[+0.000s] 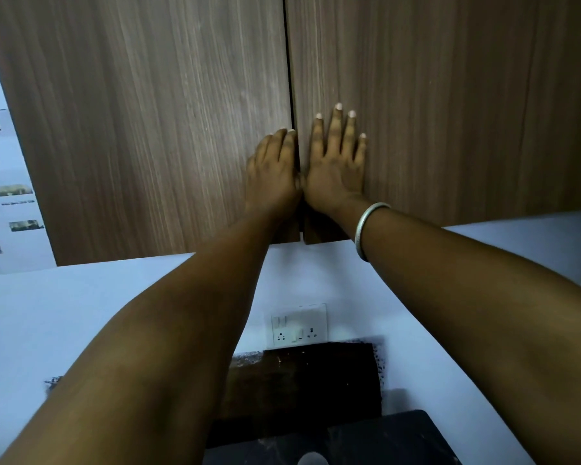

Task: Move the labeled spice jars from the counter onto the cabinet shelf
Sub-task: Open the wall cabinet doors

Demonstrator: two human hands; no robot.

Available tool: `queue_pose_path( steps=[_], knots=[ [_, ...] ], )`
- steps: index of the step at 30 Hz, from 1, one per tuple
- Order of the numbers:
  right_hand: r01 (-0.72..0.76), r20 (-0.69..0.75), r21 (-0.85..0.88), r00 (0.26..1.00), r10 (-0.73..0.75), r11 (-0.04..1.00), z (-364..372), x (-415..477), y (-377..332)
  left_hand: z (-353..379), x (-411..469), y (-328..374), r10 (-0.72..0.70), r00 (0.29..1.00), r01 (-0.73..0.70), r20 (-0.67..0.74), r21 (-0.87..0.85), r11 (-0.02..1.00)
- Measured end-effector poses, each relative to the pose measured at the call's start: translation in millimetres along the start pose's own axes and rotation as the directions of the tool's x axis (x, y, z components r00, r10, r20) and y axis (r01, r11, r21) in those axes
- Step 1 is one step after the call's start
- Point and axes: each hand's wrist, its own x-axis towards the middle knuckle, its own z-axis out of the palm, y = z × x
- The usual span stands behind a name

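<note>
A wall cabinet with two brown wood-grain doors fills the upper view, both doors shut: the left door (148,129) and the right door (450,112). My left hand (274,169) rests on the inner edge of the left door, fingers curled at the gap between the doors. Pressed flat on the right door beside the gap is my right hand (337,162), fingers spread, holding nothing. A silver bangle (369,229) circles my right wrist. The shelf is hidden behind the doors. A pale round top (312,459), perhaps a jar lid, shows at the bottom edge.
Below the cabinet is a white wall with a switch and socket plate (299,325). A dark backsplash panel (302,380) and a black counter (383,441) lie underneath. A paper sheet (4,196) marked 02 hangs on the wall at left.
</note>
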Motion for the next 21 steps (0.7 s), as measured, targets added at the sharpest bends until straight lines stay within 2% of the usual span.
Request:
queue_pose_path(
  steps=[3,5,6,9,12,14,17,21],
  knots=[
    [-0.005,-0.045,0.067,0.999,0.008,0.998,-10.6,-6.2,1.0,2.2,3.7,4.0,-0.072,0.996,0.06,-0.054,-0.201,0.978],
    [0.01,-0.059,0.117,0.998,-0.003,0.993,-23.3,-14.1,6.9,-2.5,5.8,13.8,-0.126,0.992,0.106,-0.021,-0.426,0.899],
    [0.024,-0.06,0.141,0.998,-0.016,0.99,-31.5,-18.9,9.1,-8.2,5.1,19.5,-0.122,0.992,0.126,0.045,-0.562,0.818],
    [0.049,-0.096,0.227,0.995,-0.028,0.973,-64.8,-37.4,26.7,-27.1,-4.6,54.6,-0.017,0.98,0.184,0.197,-0.874,0.451],
    [0.071,-0.136,0.382,0.991,-0.02,0.922,-107.4,-59.2,50.5,-41.2,-20.3,94.9,0.096,0.975,0.183,0.199,-0.971,0.154],
    [0.076,-0.171,0.473,0.985,0.007,0.878,-137.6,-76.8,70.6,-44.1,-31.2,123.5,0.231,0.959,0.16,0.163,-0.987,0.032],
    [0.064,-0.197,0.603,0.978,0.071,0.796,-178.6,-99.9,107.5,-50.4,-41.5,178.8,0.322,0.942,0.111,0.098,-0.994,-0.021],
    [0.09,-0.215,0.736,0.971,0.106,0.672,-219.4,-118.3,152.2,-40.1,-44.8,252.4,0.347,0.938,0.015,0.012,-1.0,-0.004]
  ],
)
